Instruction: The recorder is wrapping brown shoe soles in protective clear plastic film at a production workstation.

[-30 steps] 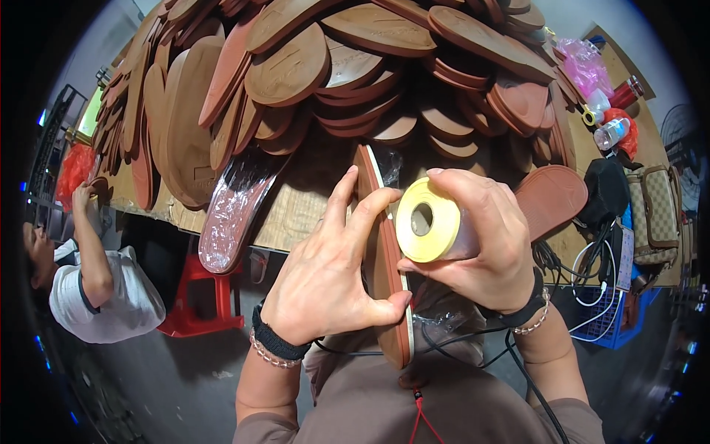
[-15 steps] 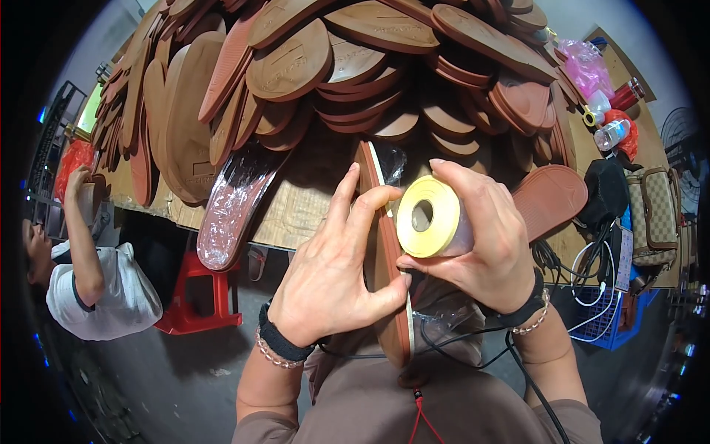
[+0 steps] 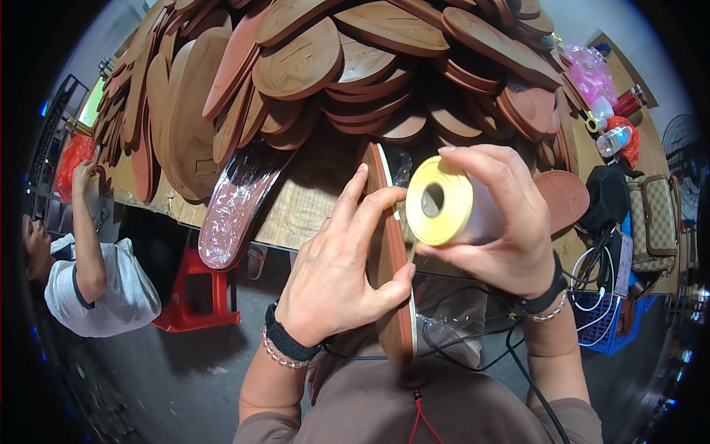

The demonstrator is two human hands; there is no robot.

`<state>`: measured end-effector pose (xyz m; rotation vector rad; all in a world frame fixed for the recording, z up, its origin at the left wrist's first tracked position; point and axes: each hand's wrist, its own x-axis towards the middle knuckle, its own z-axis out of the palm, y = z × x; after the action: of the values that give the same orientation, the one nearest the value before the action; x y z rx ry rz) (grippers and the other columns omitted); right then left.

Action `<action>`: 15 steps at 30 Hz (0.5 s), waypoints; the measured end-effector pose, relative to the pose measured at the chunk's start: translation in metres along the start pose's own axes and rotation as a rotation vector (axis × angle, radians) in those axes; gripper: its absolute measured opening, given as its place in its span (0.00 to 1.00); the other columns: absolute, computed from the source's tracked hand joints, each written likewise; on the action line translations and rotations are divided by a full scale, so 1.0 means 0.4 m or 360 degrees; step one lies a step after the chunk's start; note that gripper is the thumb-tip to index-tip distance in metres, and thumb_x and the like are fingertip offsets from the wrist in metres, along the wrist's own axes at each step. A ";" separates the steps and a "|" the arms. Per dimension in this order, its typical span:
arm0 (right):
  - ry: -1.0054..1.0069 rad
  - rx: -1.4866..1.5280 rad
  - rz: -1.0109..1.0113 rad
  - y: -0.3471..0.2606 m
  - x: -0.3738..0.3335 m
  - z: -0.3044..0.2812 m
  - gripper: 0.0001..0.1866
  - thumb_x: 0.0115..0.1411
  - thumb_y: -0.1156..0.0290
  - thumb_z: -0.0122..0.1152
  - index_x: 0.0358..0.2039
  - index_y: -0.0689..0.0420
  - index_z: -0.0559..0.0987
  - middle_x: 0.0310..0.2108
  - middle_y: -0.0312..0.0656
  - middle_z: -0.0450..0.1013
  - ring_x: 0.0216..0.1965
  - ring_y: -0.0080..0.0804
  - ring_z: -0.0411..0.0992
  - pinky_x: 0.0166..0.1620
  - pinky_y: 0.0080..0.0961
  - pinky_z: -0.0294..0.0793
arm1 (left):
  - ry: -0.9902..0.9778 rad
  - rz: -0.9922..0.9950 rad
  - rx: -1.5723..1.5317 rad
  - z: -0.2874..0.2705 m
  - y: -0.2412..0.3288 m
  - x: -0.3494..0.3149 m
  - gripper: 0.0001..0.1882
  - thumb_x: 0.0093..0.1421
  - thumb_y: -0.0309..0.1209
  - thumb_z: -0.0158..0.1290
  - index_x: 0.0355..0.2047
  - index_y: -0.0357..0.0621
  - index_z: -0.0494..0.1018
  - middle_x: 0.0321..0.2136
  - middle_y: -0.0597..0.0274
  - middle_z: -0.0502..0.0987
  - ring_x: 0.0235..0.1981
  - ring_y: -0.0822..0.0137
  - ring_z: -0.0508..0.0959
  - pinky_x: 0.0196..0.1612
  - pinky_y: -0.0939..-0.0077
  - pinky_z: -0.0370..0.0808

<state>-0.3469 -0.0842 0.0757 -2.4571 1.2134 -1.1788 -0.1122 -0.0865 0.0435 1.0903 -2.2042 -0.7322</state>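
My left hand (image 3: 336, 266) grips a brown shoe sole (image 3: 394, 325) that stands on edge, its thumb and fingers along the white-edged side. Clear film (image 3: 400, 164) shows beside the sole's far end. My right hand (image 3: 506, 222) is closed round a roll of clear film with a yellow core end (image 3: 460, 200), just right of the sole. From the roll, clear film (image 3: 444, 323) seems to hang lower down, though its path is hard to follow. On the table's front edge to the left lies a film-wrapped sole (image 3: 235, 214).
A big heap of brown soles (image 3: 355, 59) covers the far side of the wooden table (image 3: 296, 211). At right are a checked bag (image 3: 654, 222), a power strip (image 3: 623, 259) and black cables (image 3: 510, 351). Left, another person (image 3: 103, 285) works beside a red stool (image 3: 198, 296).
My right hand has moved the film roll a little to the right, away from the sole, and tilted it. My left hand keeps its grip on the sole.
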 end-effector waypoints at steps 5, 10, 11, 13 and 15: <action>0.0117 -0.0262 0.0009 0.000 -0.012 0.029 0.45 0.38 0.67 0.89 0.59 0.61 0.77 0.51 0.50 0.76 0.50 0.46 0.77 0.53 0.38 0.79 | -0.0071 -0.0172 -0.0136 -0.003 0.010 -0.001 0.46 0.51 0.35 0.66 0.71 0.45 0.64 0.73 0.30 0.59 0.70 0.36 0.68 0.67 0.52 0.71; 0.0160 -0.0381 -0.0067 -0.005 -0.020 0.041 0.45 0.39 0.65 0.89 0.59 0.60 0.78 0.51 0.50 0.75 0.49 0.47 0.76 0.51 0.39 0.79 | -0.0069 -0.0161 -0.0124 0.000 0.013 -0.006 0.50 0.51 0.36 0.66 0.75 0.45 0.60 0.73 0.30 0.58 0.71 0.36 0.67 0.67 0.52 0.71; 0.0169 -0.0399 -0.0076 -0.007 -0.021 0.042 0.45 0.40 0.65 0.89 0.59 0.60 0.78 0.51 0.50 0.75 0.50 0.47 0.76 0.51 0.39 0.79 | -0.0073 -0.0157 -0.0125 0.001 0.013 -0.006 0.51 0.51 0.36 0.66 0.76 0.46 0.59 0.73 0.31 0.58 0.71 0.36 0.67 0.68 0.52 0.71; 0.0179 -0.0418 -0.0082 -0.010 -0.023 0.043 0.45 0.40 0.65 0.89 0.60 0.60 0.77 0.51 0.50 0.75 0.50 0.47 0.76 0.51 0.39 0.79 | -0.0077 -0.0156 -0.0122 0.001 0.014 -0.005 0.51 0.51 0.36 0.66 0.76 0.45 0.59 0.73 0.31 0.58 0.72 0.36 0.66 0.68 0.52 0.71; 0.0196 -0.0410 -0.0083 -0.009 -0.027 0.048 0.45 0.40 0.66 0.88 0.60 0.61 0.77 0.51 0.50 0.75 0.50 0.47 0.76 0.50 0.39 0.79 | -0.0081 -0.0158 -0.0118 0.002 0.015 -0.005 0.51 0.51 0.36 0.66 0.76 0.45 0.59 0.73 0.31 0.58 0.72 0.37 0.65 0.68 0.53 0.71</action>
<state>-0.3350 -0.0776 0.0577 -2.6471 1.4248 -1.2763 -0.1148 -0.0816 0.0464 1.1620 -2.1592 -0.8869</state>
